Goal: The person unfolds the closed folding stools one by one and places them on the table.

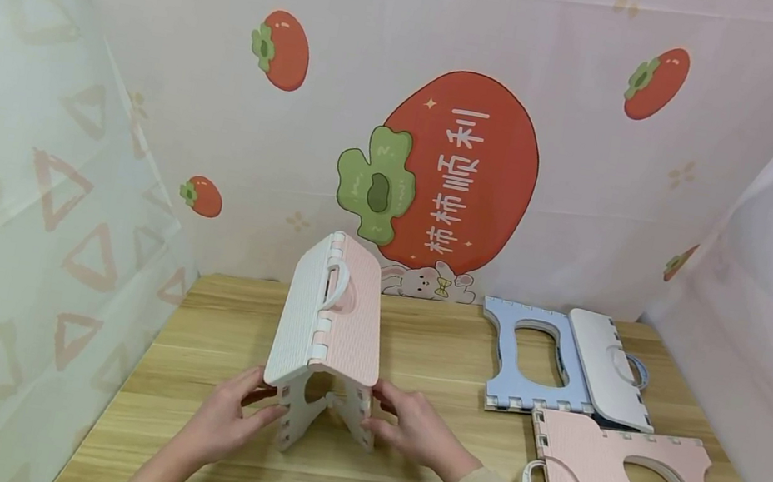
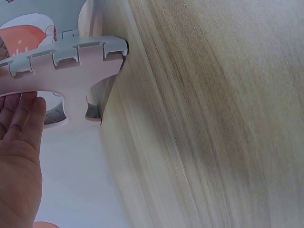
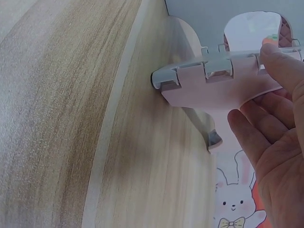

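Lower centre: left hand [image 1: 228, 416] and right hand [image 1: 413, 429] fingers are gripping the stool [image 1: 358, 316]; uneven pulling would be risking collapse.

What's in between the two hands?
A partly folded pink-and-white stool stands between the left hand and right hand; the head view shows it.
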`<state>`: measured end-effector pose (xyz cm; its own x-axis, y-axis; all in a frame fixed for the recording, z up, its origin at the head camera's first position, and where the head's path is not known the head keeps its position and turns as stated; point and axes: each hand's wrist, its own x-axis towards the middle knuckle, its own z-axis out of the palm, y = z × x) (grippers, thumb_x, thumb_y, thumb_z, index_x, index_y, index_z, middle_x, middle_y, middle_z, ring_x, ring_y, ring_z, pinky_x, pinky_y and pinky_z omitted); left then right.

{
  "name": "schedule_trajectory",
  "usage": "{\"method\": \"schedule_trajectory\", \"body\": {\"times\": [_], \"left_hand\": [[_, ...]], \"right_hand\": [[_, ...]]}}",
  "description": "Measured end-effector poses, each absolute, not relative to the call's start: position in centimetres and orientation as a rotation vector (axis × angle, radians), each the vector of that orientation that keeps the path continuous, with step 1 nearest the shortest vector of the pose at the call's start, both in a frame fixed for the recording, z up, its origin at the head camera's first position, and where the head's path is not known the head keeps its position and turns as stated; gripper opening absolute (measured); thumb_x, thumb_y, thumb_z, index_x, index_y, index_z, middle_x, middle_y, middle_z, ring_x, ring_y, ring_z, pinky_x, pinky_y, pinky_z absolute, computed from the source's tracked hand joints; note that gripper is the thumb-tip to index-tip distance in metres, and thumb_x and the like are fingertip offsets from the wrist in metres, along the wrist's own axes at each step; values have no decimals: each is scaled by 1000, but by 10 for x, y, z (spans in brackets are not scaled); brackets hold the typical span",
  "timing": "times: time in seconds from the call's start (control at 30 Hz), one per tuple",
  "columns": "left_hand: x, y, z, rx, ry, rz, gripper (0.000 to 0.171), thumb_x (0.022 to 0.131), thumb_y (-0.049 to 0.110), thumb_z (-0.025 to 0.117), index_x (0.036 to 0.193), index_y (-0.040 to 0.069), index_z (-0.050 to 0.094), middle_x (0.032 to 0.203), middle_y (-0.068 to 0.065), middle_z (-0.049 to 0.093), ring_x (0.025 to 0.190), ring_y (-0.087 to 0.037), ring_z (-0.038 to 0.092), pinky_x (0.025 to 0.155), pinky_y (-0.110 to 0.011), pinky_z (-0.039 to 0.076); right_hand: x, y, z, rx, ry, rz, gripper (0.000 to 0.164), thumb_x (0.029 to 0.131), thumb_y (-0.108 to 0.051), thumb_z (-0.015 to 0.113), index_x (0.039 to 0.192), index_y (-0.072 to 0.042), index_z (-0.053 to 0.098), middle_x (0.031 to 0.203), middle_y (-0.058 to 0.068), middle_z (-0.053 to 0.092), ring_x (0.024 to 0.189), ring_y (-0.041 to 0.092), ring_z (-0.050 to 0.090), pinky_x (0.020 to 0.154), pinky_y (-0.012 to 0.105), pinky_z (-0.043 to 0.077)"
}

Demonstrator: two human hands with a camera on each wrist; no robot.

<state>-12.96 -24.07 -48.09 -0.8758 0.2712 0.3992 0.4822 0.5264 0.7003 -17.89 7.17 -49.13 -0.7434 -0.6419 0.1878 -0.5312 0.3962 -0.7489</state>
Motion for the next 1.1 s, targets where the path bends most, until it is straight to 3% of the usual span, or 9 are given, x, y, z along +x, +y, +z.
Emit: {"method": "schedule_trajectory", "body": {"times": [1.1], "left_hand": [[-131,-247,-484,-659,-2532,-1251,47,86,0,79,130,5,62,126,-10,67,109,-26,69,89,-40,61]], "right_hand": [[-180,74,-492,-1034,2497,-1281,49,97,-20,72,142,-8,55,139,14,63,122,32,65,99,35,57]]}}
